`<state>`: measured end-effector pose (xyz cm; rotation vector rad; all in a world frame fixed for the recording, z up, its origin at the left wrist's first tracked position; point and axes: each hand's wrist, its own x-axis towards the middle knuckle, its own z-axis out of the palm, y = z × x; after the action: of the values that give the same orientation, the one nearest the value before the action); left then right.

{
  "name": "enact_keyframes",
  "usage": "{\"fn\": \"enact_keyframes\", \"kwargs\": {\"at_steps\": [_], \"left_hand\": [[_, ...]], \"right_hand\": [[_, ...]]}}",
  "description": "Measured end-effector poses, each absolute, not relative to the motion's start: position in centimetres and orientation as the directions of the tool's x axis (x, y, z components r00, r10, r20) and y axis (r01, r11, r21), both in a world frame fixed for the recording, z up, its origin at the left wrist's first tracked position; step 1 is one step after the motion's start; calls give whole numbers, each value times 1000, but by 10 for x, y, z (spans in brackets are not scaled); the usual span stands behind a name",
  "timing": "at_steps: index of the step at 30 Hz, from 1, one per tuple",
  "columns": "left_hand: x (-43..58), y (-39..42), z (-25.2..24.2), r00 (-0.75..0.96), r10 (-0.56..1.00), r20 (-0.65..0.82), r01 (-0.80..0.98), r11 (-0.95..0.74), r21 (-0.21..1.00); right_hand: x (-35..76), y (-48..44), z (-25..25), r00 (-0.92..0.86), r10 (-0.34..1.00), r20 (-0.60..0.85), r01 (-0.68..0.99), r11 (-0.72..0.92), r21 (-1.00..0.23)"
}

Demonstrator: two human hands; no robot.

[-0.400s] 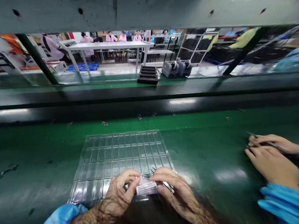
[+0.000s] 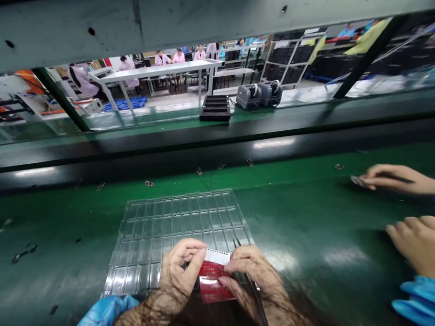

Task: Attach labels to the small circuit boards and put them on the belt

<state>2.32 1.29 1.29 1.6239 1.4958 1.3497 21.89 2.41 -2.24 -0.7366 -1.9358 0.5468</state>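
Observation:
My left hand (image 2: 177, 273) and my right hand (image 2: 250, 272) meet over the near edge of a clear plastic grid tray (image 2: 170, 224) lying on the green belt. Both pinch a small red and white strip (image 2: 213, 277) between thumb and fingers, the left at its left end, the right at its right end. A thin pair of tweezers (image 2: 259, 306) lies along my right hand, under the palm. The tray's cells look empty where I can see them.
A co-worker's two hands (image 2: 417, 241) in blue sleeves are at the right, the far one (image 2: 384, 177) holding a thin tool. Small dark parts (image 2: 149, 183) lie along the belt's far edge. A black stack (image 2: 215, 108) and grey devices (image 2: 259, 94) stand beyond.
The strip between my fingers has turned and now shows a red face instead of a pale dotted one. The co-worker's hands have drawn apart, one reaching farther out on the belt.

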Motion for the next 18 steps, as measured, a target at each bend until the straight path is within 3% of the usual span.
{"fn": "enact_keyframes", "kwargs": {"at_steps": [3, 7, 13, 15, 18], "left_hand": [[27, 12, 10, -107, 974, 199, 304, -158, 940], [29, 8, 7, -96, 992, 80, 227, -56, 972], [33, 5, 15, 30, 998, -62, 110, 58, 992], [35, 4, 21, 101, 993, -58, 101, 48, 994], [36, 5, 29, 177, 984, 28, 227, -69, 971]], "right_hand": [[220, 26, -24, -272, 706, 654, 321, 707, -630], [223, 27, -22, -357, 659, 662, 352, 751, -559], [219, 20, -27, -320, 722, 613, 281, 690, -667], [216, 19, -29, -290, 732, 617, 252, 680, -688], [214, 22, -26, -201, 765, 612, 213, 644, -735]]}}
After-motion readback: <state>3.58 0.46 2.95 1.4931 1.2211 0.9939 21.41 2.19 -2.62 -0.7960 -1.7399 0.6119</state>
